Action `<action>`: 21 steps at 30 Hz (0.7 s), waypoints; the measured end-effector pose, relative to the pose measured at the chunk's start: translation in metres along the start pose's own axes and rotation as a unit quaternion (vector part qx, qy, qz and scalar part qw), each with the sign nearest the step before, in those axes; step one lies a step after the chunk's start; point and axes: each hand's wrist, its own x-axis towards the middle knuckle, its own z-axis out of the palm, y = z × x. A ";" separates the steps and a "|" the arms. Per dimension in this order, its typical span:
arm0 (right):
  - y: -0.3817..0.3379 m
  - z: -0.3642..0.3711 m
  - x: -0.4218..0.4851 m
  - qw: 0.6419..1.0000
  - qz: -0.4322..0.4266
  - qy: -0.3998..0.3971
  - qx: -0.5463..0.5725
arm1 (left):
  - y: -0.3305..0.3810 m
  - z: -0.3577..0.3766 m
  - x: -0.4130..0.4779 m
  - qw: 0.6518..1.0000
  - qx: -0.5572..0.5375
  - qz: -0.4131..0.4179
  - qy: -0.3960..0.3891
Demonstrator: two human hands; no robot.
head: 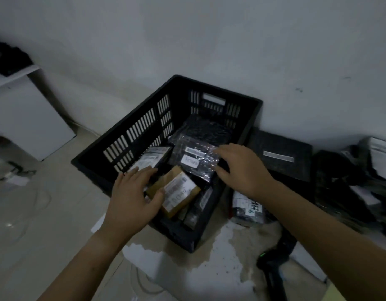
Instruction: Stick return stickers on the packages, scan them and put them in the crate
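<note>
Black plastic crate [133, 127] sat on the pale floor [57, 213], right up against the grey wall [209, 40], and it was already pretty full when I looked. Both of the person's hands were down over it. The left hand [131, 196] was flat and spread, fingers pretty much straight, hovering on or just above a brown cardboard box [176, 192] with a white label, thumb right at the box's near corner; it wasn't gripping anything as far as I could see. Its fingertips reached toward a dark package with a white label [150, 159] leaning near the crate's left wall. The right hand [239, 168] was also relaxed and open, fingers stretched out and resting on the right edge of a crinkly plastic-wrapped package [200, 170] lying on top of the pile inside the crate. That one had a barcode label [195, 152] and a small white sticker [189, 160] with handwriting on it, looked like "Return" but blurry. Outside the crate, to the right, a flat black package [281, 157] lay against the wall, and a smaller parcel with a barcode [248, 207] sat on the floor just beside the crate. A black scanner [274, 257] with a little green light lay near the right forearm.
</note>
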 end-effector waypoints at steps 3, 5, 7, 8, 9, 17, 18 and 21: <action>0.012 -0.004 -0.059 0.995 0.050 0.031 0.084 | 0.049 0.017 0.016 0.990 -0.109 0.075 -0.041; 0.026 -0.002 -0.100 0.988 0.107 0.038 0.109 | 0.085 0.035 0.027 0.983 -0.128 0.105 -0.074; 0.042 0.004 -0.136 0.979 0.160 0.027 0.124 | 0.114 0.052 0.041 0.979 -0.122 0.123 -0.110; 0.051 0.008 -0.153 0.973 0.182 0.018 0.138 | 0.125 0.060 0.050 0.975 -0.123 0.135 -0.125; 0.058 0.011 -0.169 0.967 0.202 0.007 0.157 | 0.134 0.068 0.058 0.972 -0.122 0.148 -0.133; 0.081 0.035 -0.242 0.921 0.308 -0.054 0.231 | 0.154 0.100 0.089 0.971 -0.035 0.185 -0.149; 0.085 0.039 -0.241 0.923 0.308 -0.037 0.229 | 0.153 0.102 0.088 0.972 -0.035 0.184 -0.145; 0.102 0.053 -0.229 0.930 0.301 0.008 0.209 | 0.153 0.102 0.088 0.973 -0.046 0.180 -0.140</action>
